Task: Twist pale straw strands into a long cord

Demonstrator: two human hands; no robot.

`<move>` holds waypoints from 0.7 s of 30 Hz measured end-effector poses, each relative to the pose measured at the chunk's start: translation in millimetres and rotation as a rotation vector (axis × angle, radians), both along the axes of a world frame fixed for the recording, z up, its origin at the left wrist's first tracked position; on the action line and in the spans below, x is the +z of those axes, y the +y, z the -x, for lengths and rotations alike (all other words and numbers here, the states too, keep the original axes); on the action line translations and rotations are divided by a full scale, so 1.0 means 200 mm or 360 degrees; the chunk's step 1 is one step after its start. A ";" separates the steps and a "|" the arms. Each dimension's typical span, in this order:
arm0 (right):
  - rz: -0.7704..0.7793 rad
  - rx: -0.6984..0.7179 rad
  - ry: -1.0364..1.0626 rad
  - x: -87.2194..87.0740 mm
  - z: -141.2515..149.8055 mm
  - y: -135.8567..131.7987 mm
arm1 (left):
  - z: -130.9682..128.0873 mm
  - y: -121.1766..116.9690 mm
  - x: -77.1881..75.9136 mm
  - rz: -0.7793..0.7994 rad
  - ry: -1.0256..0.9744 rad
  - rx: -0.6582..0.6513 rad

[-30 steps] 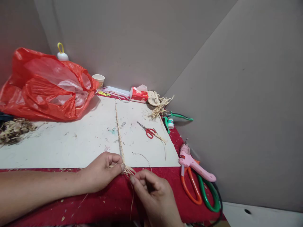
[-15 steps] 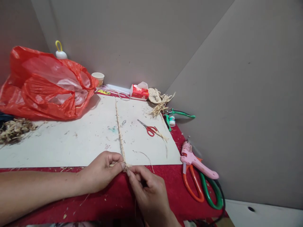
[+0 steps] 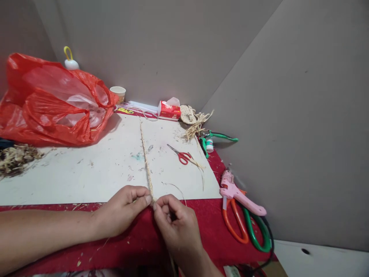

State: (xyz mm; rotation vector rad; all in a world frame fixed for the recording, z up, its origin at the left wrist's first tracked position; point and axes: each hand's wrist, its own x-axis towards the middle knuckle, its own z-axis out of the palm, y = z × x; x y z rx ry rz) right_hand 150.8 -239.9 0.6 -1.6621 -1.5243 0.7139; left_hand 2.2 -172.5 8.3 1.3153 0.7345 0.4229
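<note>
A thin straw braid [image 3: 147, 165] runs up the white board [image 3: 95, 173] from its front edge to near the back. At the braid's near end my left hand [image 3: 129, 209] is closed, pinching it between thumb and forefinger. My right hand [image 3: 178, 219] is closed just to the right, its thumb and forefinger on the strands at the same end. The fingers partly hide the strands there. A pale strand hangs below my right hand. Red-handled scissors [image 3: 183, 157] lie on the board beyond my right hand, with loose straw strips beside them.
A red plastic bag [image 3: 57, 107] fills the left, near straw scraps [image 3: 19, 157]. Along the back stand a paper cup [image 3: 117, 93], a tissue pack [image 3: 169, 110] and a coiled straw piece [image 3: 188, 114]. At right are green-handled pliers [image 3: 221, 136] and a pink glue gun [image 3: 240, 198] over large-handled shears.
My right hand's fingers have shifted slightly up and left at the braid's end. My left hand keeps its pinch, and the view has moved a little.
</note>
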 end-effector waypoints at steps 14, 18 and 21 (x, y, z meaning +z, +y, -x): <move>0.0009 0.0153 -0.0141 0.04 -0.04 0.01 | -0.01 -0.01 0.02 -0.0133 0.0118 0.0022; -0.0139 0.0063 -0.0122 0.13 -0.12 0.04 | -0.01 0.00 0.03 -0.0018 0.0039 -0.0008; 0.0011 0.0258 0.0039 0.19 -0.16 0.08 | 0.00 0.02 0.03 0.0024 -0.0024 -0.0055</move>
